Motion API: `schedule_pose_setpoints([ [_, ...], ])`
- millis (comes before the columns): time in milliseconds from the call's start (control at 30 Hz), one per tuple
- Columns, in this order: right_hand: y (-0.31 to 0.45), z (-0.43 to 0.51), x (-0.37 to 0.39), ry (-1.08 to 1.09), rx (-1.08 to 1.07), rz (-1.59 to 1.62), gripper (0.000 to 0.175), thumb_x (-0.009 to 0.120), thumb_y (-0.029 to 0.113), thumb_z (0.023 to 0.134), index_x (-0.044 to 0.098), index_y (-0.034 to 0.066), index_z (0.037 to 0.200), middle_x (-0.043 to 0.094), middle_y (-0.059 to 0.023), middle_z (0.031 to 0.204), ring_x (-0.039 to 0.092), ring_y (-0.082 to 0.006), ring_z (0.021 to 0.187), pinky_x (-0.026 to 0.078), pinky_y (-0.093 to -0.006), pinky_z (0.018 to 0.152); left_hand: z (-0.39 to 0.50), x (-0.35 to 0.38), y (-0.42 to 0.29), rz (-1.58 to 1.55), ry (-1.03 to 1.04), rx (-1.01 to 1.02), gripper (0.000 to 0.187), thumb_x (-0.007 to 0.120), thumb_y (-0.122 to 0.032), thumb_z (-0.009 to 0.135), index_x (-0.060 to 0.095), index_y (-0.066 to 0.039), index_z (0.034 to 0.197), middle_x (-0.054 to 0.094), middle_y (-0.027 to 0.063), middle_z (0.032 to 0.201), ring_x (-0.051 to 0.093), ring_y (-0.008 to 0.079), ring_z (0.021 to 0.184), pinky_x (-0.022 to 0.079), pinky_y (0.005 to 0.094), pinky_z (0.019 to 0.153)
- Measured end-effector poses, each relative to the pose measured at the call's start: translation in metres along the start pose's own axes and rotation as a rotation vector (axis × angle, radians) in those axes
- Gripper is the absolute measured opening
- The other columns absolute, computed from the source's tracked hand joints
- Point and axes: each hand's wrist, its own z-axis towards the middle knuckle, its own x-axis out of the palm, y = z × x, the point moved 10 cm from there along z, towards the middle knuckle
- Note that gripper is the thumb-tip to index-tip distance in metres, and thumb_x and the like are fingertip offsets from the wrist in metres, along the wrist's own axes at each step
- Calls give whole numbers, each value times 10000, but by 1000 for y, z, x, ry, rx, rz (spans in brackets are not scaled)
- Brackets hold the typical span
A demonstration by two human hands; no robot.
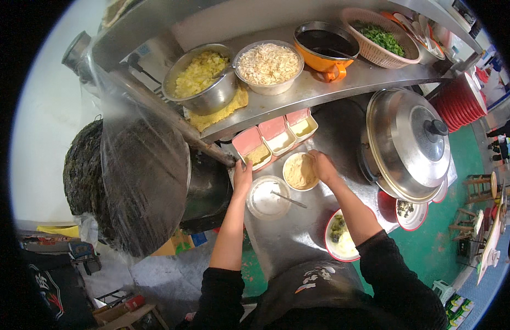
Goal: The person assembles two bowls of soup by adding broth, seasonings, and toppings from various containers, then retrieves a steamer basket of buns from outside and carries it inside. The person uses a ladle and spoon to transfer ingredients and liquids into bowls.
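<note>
My right hand is curled over the right rim of a small white bowl of tan powder. Just to the left, my left hand reaches the front left corner of a seasoning box with raised pink lids; its fingertips are partly hidden, and whether they grip the box is unclear. Three compartments of the box hold tan, white and pale yellow seasonings. Between my forearms sits a round clear tub of white contents, with a metal spoon lying across its rim.
A steel shelf above carries a pot of chopped yellow-green vegetable, dried shrimp, an orange cup of dark liquid and a colander. A lidded steamer stands right. A red-rimmed bowl lies beneath my right forearm.
</note>
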Motion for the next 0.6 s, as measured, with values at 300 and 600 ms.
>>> schedule_pose_setpoints([
  [300,-28,81,-38,-545,85,476,627,522,455,885,447,-27,1278,534,-220,1223,555,-295,1085,424,-361,911,14,11,12,-56,6,11,456,453,-324,936,428,10,1244,544,220,1182,522,356,1093,391,383,911],
  [600,-27,88,-13,-247,268,287,740,419,676,797,630,18,1061,603,-236,1094,570,-367,1041,419,-389,903,12,1,10,-94,6,-25,565,528,-405,884,430,17,1248,527,225,1212,510,345,1124,387,380,929],
])
